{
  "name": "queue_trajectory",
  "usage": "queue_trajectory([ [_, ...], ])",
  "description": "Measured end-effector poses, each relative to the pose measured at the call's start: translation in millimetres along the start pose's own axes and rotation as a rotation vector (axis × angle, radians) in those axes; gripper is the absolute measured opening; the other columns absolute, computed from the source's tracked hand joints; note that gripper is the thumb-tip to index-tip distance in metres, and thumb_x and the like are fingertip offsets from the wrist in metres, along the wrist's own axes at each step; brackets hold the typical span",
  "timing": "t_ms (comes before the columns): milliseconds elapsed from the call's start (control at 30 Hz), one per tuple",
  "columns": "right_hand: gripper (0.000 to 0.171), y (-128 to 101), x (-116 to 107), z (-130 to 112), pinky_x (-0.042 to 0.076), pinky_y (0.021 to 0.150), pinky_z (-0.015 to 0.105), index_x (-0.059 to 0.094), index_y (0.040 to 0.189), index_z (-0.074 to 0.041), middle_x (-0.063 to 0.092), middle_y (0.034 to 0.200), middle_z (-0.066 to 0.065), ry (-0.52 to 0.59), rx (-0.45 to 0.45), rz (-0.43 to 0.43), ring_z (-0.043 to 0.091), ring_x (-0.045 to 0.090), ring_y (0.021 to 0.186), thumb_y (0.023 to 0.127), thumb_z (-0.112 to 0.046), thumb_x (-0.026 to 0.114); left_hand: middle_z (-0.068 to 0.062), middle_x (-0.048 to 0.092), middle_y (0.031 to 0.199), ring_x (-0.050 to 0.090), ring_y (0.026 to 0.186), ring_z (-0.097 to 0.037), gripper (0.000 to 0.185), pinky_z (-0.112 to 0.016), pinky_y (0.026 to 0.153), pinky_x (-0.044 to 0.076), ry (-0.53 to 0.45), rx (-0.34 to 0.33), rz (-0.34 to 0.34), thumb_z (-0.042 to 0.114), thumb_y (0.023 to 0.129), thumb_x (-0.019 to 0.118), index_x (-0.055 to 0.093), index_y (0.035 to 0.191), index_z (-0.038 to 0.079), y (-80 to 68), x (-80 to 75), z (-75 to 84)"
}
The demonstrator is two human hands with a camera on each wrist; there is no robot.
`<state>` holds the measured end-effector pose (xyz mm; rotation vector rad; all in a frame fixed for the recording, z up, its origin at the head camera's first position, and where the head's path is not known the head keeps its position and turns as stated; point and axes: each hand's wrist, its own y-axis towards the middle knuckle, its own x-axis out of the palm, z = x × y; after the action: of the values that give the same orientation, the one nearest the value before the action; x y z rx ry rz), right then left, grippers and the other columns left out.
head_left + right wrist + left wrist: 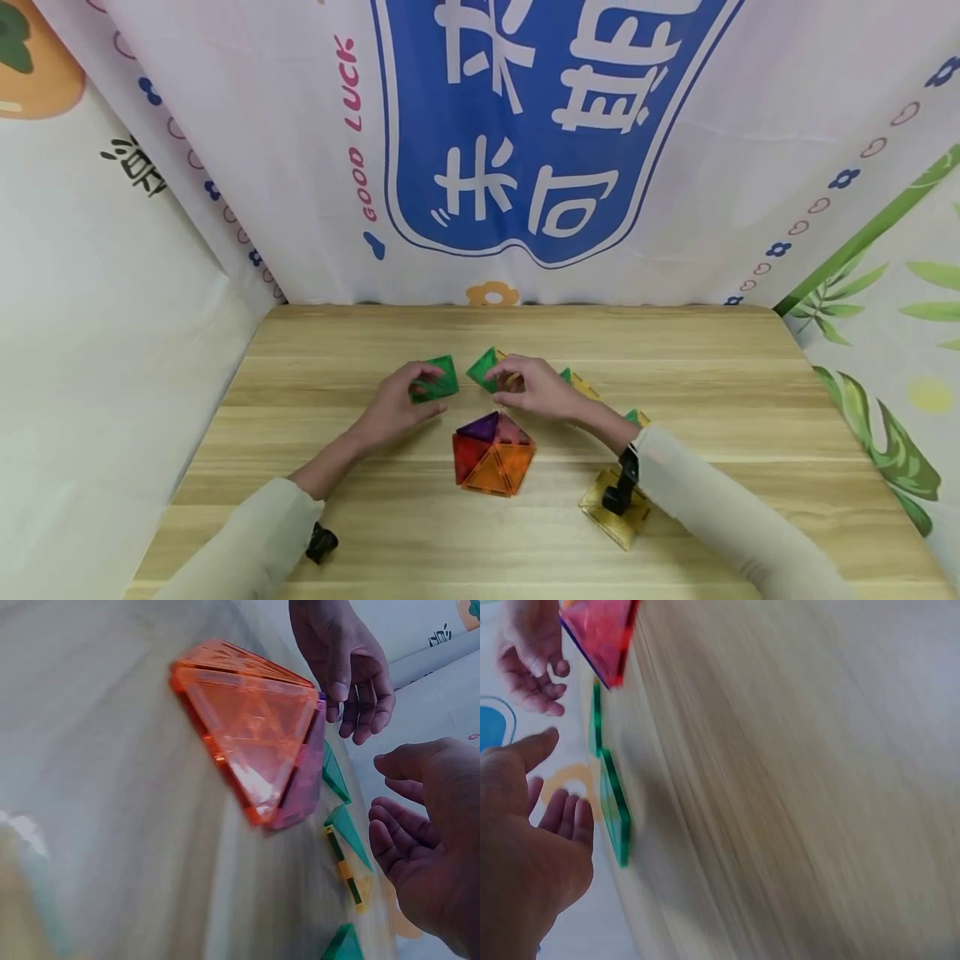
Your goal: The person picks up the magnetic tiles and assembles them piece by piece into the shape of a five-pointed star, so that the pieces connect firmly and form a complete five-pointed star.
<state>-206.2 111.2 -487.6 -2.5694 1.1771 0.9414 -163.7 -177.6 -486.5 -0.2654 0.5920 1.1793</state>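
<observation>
Hands at the green triangles, 12 o'clock of the tile pyramid (492,452) on the wooden table (300,517). Left hand (396,407), fingers loosely spread, touches a flat green tile (435,379). Right hand (534,390) rests fingertips on a second green tile (483,369), fingers relaxed, no pinch seen. Looks like the pick-up step; next move needs a firm edge pinch to lift one

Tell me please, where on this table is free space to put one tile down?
Bare wood lies along the table's far edge, and left of the left hand. Crowded: around the pyramid, green tiles and right hand.
</observation>
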Motion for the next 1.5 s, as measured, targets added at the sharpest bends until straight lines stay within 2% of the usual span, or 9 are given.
queue_trajectory([
  [133,0.034,23,2,-1,0.060,0.086,0.030,0.070,0.130,0.000,0.070,0.119,0.015,-0.015,-0.010,-0.032,0.026,0.069,0.105,0.099,-0.010,0.076,-0.027,0.057,0.138,0.058,0.123,-0.042,0.061,-0.056,0.102,0.054,0.027,-0.059,0.068,0.003,0.089,0.085,0.056,0.141,-0.004,0.5,-7.9,-11.4],
  [333,0.040,54,10,2,0.059,0.095,0.036,0.068,0.135,-0.001,0.069,0.131,0.015,-0.040,0.007,-0.066,0.030,0.069,0.115,0.097,-0.009,0.077,-0.028,0.048,0.151,0.050,0.135,-0.044,0.079,-0.059,0.110,0.047,0.101,-0.140,0.049,0.012,0.086,0.090,0.049,0.152,-0.003,1.8,-17.9,-26.7],
  [500,0.045,70,15,6,0.057,0.099,0.038,0.067,0.137,-0.002,0.067,0.139,0.013,-0.059,0.023,-0.073,0.030,0.068,0.119,0.094,-0.008,0.079,-0.028,0.051,0.151,0.045,0.141,-0.047,0.089,-0.063,0.117,0.038,0.194,-0.135,0.022,0.017,0.081,0.094,0.047,0.153,-0.004,3.3,-20.8,-35.0],
  [633,0.048,79,18,8,0.056,0.097,0.038,0.068,0.138,-0.003,0.068,0.139,0.012,-0.092,0.027,-0.080,0.027,0.067,0.116,0.093,-0.010,0.082,-0.027,0.054,0.149,0.045,0.141,-0.048,0.091,-0.062,0.119,0.036,0.245,-0.128,0.009,0.019,0.080,0.095,0.047,0.153,-0.005,5.4,-19.9,-38.1],
  [767,0.047,86,23,9,0.053,0.099,0.038,0.069,0.135,-0.001,0.071,0.135,0.013,-0.139,-0.009,-0.081,0.026,0.066,0.117,0.091,-0.008,0.082,-0.028,0.056,0.147,0.046,0.139,-0.048,0.087,-0.061,0.118,0.037,0.268,-0.117,0.016,0.017,0.081,0.094,0.048,0.151,-0.006,8.1,-19.4,-38.3],
  [933,0.047,89,28,10,0.050,0.109,0.042,0.070,0.133,-0.001,0.072,0.132,0.013,-0.185,-0.042,-0.080,0.027,0.064,0.126,0.088,-0.007,0.083,-0.028,0.057,0.145,0.048,0.139,-0.046,0.084,-0.060,0.118,0.038,0.249,-0.111,0.021,0.014,0.082,0.093,0.049,0.151,-0.007,10.7,-18.1,-36.7],
  [1133,0.047,91,29,9,0.049,0.108,0.041,0.072,0.131,-0.003,0.067,0.134,0.012,-0.206,-0.022,-0.080,0.027,0.060,0.126,0.087,-0.007,0.086,-0.028,0.056,0.142,0.056,0.131,-0.043,0.078,-0.056,0.112,0.047,0.233,-0.073,0.046,0.007,0.081,0.093,0.052,0.146,-0.008,11.1,-17.2,-37.3],
  [1333,0.039,93,28,9,0.053,0.095,0.033,0.076,0.123,-0.006,0.061,0.131,0.013,-0.152,-0.026,-0.044,0.024,0.061,0.112,0.086,-0.004,0.087,-0.028,0.049,0.137,0.061,0.127,-0.044,0.066,-0.041,0.099,0.058,0.062,-0.021,0.074,-0.013,0.077,0.088,0.055,0.134,-0.010,13.1,-17.6,-38.6],
  [1500,0.029,90,29,11,0.057,0.088,0.026,0.077,0.119,-0.004,0.057,0.131,0.016,-0.040,-0.017,-0.032,0.023,0.066,0.103,0.091,0.002,0.079,-0.027,0.046,0.137,0.062,0.126,-0.046,0.057,-0.038,0.095,0.060,-0.078,-0.069,0.059,-0.017,0.079,0.084,0.057,0.128,-0.008,10.8,-18.5,-38.5],
])
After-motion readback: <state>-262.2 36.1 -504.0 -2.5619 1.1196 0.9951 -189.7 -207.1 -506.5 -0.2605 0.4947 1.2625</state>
